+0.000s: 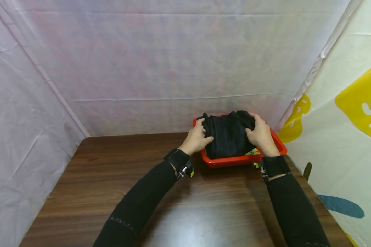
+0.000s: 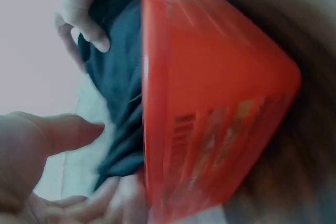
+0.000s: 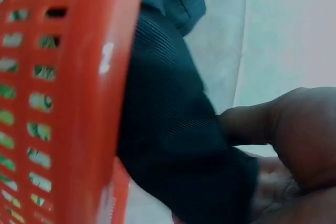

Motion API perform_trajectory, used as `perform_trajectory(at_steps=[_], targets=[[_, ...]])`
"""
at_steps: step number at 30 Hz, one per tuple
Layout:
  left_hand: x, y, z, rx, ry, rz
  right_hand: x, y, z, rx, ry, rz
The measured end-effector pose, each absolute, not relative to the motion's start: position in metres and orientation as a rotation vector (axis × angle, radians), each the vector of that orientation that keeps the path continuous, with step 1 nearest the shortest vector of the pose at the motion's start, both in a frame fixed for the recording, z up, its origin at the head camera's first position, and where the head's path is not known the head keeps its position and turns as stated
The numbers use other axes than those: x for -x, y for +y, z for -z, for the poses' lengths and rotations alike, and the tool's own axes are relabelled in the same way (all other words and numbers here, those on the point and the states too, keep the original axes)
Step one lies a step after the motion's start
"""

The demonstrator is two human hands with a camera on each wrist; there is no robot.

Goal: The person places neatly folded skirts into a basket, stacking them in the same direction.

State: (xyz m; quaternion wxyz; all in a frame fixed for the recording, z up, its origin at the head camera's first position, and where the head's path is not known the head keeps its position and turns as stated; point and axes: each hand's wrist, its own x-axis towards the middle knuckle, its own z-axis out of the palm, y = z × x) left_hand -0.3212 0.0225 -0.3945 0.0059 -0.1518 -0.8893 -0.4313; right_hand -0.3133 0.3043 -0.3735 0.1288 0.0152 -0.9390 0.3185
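Observation:
A folded black cloth (image 1: 228,135) with a ribbed weave lies in a red plastic basket (image 1: 232,161), heaped above its rim. At its right edge my right hand (image 1: 261,135) grips the fabric, thumb on top and fingers round the far side. On the left side my left hand (image 1: 196,139) touches the cloth's edge with its fingers, next to the basket rim. In the left wrist view the left thumb (image 2: 73,132) stands spread, apart from the cloth (image 2: 118,66). Part of the right fingers is hidden behind the fabric.
Printed green and yellow items (image 3: 39,129) show through the basket's slots. The basket stands at the back right of a brown wooden table (image 1: 126,178). A white sheet (image 1: 173,68) hangs behind it, and a sheet with yellow figures (image 1: 296,120) hangs at the right.

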Motion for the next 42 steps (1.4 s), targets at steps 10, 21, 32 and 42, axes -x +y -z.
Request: perform_trajectory(at_steps=[10,21,32,42], targets=[[0.314,-0.009,0.397,0.537,-2.745,0.905,0.350,0.330,0.421,-0.094,-2.899,-0.724],[0.311,-0.045,0.403,0.575,-2.788,0.887,0.308,0.290,0.397,-0.254,-2.830,-0.715],[0.301,-0.088,0.408,0.543,-2.809,0.753,0.295,0.282,0.410,-0.422,-2.740,-0.784],[0.282,-0.135,0.410,0.505,-2.807,0.645,0.281,0.280,0.417,-0.480,-2.732,-0.731]])
